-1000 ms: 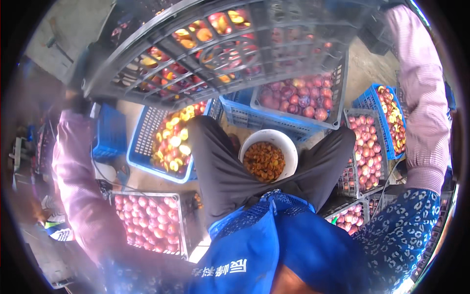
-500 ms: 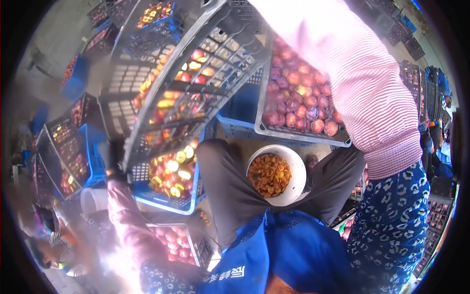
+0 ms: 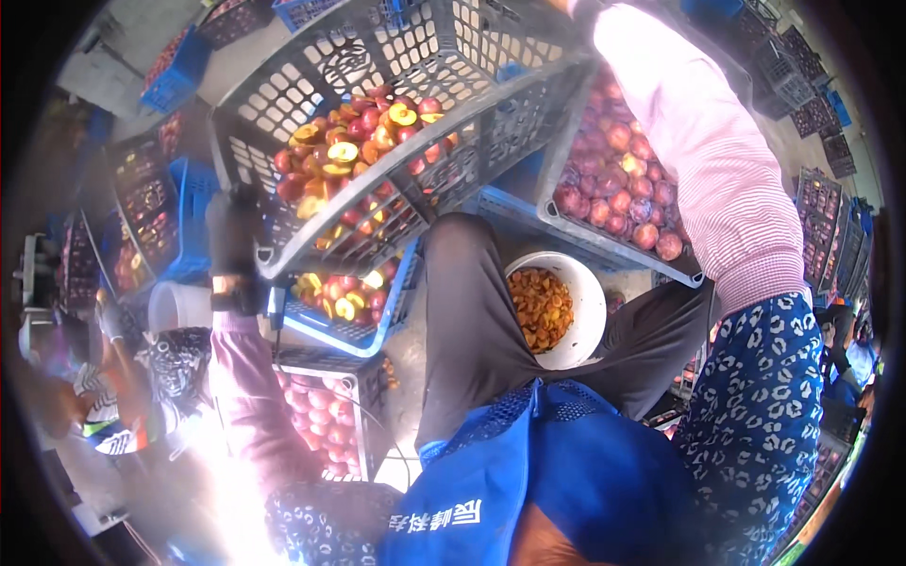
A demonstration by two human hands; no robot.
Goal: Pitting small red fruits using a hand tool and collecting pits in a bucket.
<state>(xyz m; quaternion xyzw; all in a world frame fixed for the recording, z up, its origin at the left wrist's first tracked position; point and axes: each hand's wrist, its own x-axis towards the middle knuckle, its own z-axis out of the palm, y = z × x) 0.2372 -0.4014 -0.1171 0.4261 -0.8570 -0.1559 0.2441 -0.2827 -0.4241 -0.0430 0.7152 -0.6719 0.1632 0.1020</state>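
A black slotted plastic crate point(image 3: 491, 132) is tilted at the upper left, with cut and whole plums point(image 3: 354, 156) inside. My left hand point(image 3: 234, 226), in a dark glove, is closed on its near left corner. My right arm stretches to the top edge of the view, by the crate's far right end. Only a sliver of my right hand point(image 3: 564, 5) shows there; its fingers are out of view. Beneath the black crate stands a blue crate point(image 3: 377, 335) holding more cut plums point(image 3: 344, 297).
Between my knees sits a white bucket point(image 3: 590, 307) with brown-orange pieces point(image 3: 540, 309). A crate of whole plums point(image 3: 623, 189) stands at the right, another plum crate point(image 3: 354, 396) at the lower left. Stacked crates point(image 3: 821, 226) and a person point(image 3: 104, 368) are around.
The black crate has come down from a steep tilt to a flatter one, so its inside shows. My left hand has moved up. The view has shifted slightly.
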